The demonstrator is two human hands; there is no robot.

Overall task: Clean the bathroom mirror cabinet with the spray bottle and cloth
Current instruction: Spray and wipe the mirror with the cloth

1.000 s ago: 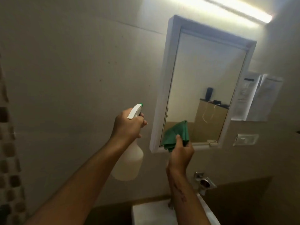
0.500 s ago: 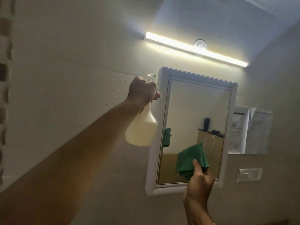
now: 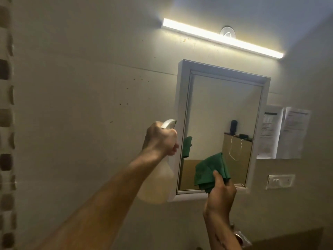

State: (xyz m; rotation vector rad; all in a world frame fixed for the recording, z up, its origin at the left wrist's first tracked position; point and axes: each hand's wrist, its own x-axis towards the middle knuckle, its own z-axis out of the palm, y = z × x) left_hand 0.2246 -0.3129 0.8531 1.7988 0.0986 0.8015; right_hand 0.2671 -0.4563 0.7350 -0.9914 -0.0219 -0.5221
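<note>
- Left hand [image 3: 161, 139] grips the spray bottle [image 3: 156, 179], now lowered beside the mirror cabinet [image 3: 182, 109] frame
- Right hand [image 3: 220, 196] pinches the green cloth [image 3: 210, 173] before the glass; wiping probably comes next

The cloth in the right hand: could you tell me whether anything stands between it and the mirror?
Nothing visible does. The cloth, held by the right hand, is up before the mirror; the bottle in the left hand stays off the frame's left edge.

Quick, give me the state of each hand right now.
Left hand: grips the spray bottle.
Right hand: holds the green cloth.
</note>
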